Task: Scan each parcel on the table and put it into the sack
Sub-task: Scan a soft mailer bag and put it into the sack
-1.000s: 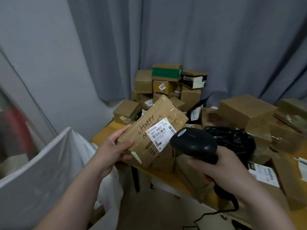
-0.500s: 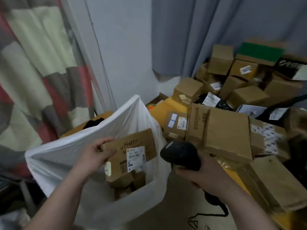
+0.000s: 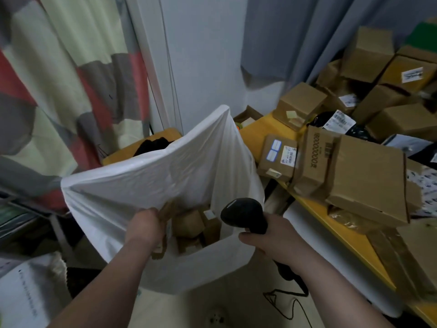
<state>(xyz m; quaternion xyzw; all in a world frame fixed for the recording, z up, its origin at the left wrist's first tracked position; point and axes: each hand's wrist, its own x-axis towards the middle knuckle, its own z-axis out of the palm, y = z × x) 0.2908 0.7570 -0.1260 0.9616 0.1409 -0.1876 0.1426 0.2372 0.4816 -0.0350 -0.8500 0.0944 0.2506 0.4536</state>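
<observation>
I am holding the parcel (image 3: 166, 210) in the sack (image 3: 151, 171) mouth off the desk's (image 3: 254, 132) left edge, left hand (image 3: 144, 226) fingers seemingly clamping it through blur, right hand (image 3: 272, 242) fingers gripping the scanner (image 3: 243, 217); the slack rim is risking a snag.

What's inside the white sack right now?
Several brown cardboard parcels, one with a white label. The left hand holds a blurred parcel at the mouth. The near wall of the sack hides whatever lies deeper.
</observation>
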